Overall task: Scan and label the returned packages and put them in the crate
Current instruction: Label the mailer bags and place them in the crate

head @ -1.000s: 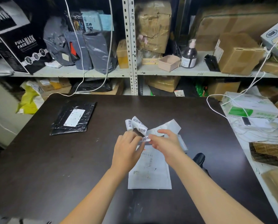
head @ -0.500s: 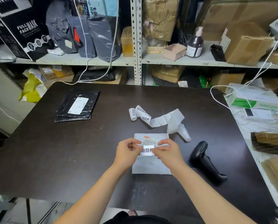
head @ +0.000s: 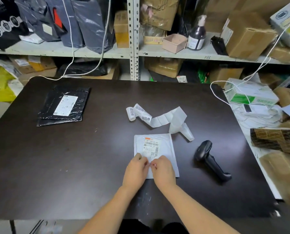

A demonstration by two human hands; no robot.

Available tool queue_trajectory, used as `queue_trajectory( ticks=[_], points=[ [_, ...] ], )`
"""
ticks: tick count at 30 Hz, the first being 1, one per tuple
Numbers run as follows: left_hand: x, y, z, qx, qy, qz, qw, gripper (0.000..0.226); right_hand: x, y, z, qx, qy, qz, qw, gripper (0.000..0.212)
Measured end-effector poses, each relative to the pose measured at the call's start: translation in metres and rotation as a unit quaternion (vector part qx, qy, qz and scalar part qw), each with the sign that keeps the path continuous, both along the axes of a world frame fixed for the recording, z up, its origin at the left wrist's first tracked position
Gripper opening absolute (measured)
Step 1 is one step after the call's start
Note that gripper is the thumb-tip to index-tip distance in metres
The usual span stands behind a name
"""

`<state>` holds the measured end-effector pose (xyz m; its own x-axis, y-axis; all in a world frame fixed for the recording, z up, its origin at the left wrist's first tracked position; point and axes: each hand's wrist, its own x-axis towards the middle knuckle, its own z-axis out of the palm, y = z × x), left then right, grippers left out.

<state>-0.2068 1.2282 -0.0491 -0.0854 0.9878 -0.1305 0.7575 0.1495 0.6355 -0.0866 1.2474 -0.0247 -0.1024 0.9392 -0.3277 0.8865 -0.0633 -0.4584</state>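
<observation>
Two hands meet low on the parcel. The left hand [head: 135, 169] and right hand [head: 163, 171] have their fingers curled, tips drawn together, pinching a small sticker [head: 151, 164] between them. Only a sliver of it shows. I cannot tell whether it is already stuck down.

Under the hands is the white mailer [head: 170, 149], flat on the dark table [head: 90, 166], near its front edge, roughly centre. Its shipping slip [head: 151, 146] faces up on the far half, with the hands just below it.

- Handling, by the look of it: thin, light, pliant, probably a slick skin.
- It lies flush, so there is no gap to get under. It is best lifted by pinching a free corner or the far edge, or slid to the table's front edge first.
- It should flop if held by one end.
- The sticker is flimsy and will cling to skin. Press from the middle outward.

Further out:
- The label strip [head: 157, 118] lies curled just beyond the mailer, printed end to the left.
- The scanner [head: 210, 159] lies on its side to the right, apart from the mailer.
- The black mailer [head: 63, 107] lies far left, label up, well away.
- The shelves [head: 174, 54] behind are packed with boxes and grey bags.

Hard to make out:
- The mailer's near half is covered by both hands.
- The print on the sticker and the slip is too small to read.
- No crate is in view.
- The right margin is blurred clutter, with a white cable [head: 213, 92] trailing into it.
</observation>
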Motion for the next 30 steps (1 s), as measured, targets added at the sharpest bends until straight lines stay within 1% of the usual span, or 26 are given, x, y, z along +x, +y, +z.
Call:
queue_trajectory(
  ticks=[4, 6, 8, 10, 12, 14, 16, 17, 20, 22, 24, 26, 28, 30],
  points=[
    [-0.01, -0.003, -0.008, -0.024, 0.03, 0.02, 0.999, 0.019, 0.002, -0.002, -0.003, 0.024, -0.03, -0.041, 0.998, 0.017],
    [-0.014, -0.003, -0.009, -0.031, 0.023, 0.044, 0.998, 0.027, 0.009, 0.0, -0.004, 0.029, -0.059, -0.058, 0.996, 0.02],
    [-0.018, -0.001, -0.007, -0.04, -0.006, 0.088, 0.995, 0.041, 0.019, 0.002, -0.006, 0.031, -0.066, -0.096, 0.993, 0.027],
    [-0.019, 0.001, -0.005, -0.047, -0.051, 0.114, 0.991, 0.051, 0.028, 0.003, -0.008, 0.025, -0.04, -0.134, 0.99, 0.04],
    [-0.02, 0.003, -0.003, -0.051, -0.125, 0.125, 0.983, 0.051, 0.036, 0.005, -0.009, 0.004, 0.002, -0.157, 0.988, 0.051],
    [-0.021, 0.003, 0.001, -0.069, -0.208, 0.169, 0.961, 0.047, 0.042, 0.007, -0.008, -0.017, 0.044, -0.172, 0.984, 0.056],
    [-0.022, 0.001, 0.005, -0.088, -0.265, 0.207, 0.938, 0.046, 0.044, 0.005, -0.005, -0.024, 0.084, -0.174, 0.981, 0.058],
    [-0.023, -0.002, 0.006, -0.093, -0.279, 0.216, 0.931, 0.046, 0.045, 0.002, -0.003, -0.022, 0.103, -0.17, 0.98, 0.057],
    [-0.023, -0.016, 0.009, -0.122, -0.322, 0.259, 0.902, 0.044, 0.043, -0.01, 0.0, -0.013, 0.173, -0.145, 0.974, 0.049],
    [-0.019, -0.029, 0.01, -0.136, -0.275, 0.301, 0.903, 0.03, 0.041, -0.02, 0.001, -0.014, 0.215, -0.122, 0.969, 0.047],
    [-0.013, -0.042, 0.013, -0.132, -0.226, 0.334, 0.906, 0.029, 0.041, -0.031, 0.001, -0.019, 0.261, -0.117, 0.958, 0.047],
    [-0.008, -0.057, 0.019, -0.142, -0.19, 0.35, 0.906, 0.01, 0.044, -0.043, 0.003, -0.031, 0.307, -0.115, 0.944, 0.046],
    [-0.004, -0.071, 0.016, -0.172, -0.163, 0.365, 0.9, 0.032, 0.049, -0.055, 0.008, -0.043, 0.341, -0.101, 0.934, 0.045],
    [0.0, -0.092, 0.019, -0.189, -0.171, 0.395, 0.882, 0.036, 0.053, -0.068, 0.014, -0.051, 0.369, -0.084, 0.924, 0.045]
  ],
)
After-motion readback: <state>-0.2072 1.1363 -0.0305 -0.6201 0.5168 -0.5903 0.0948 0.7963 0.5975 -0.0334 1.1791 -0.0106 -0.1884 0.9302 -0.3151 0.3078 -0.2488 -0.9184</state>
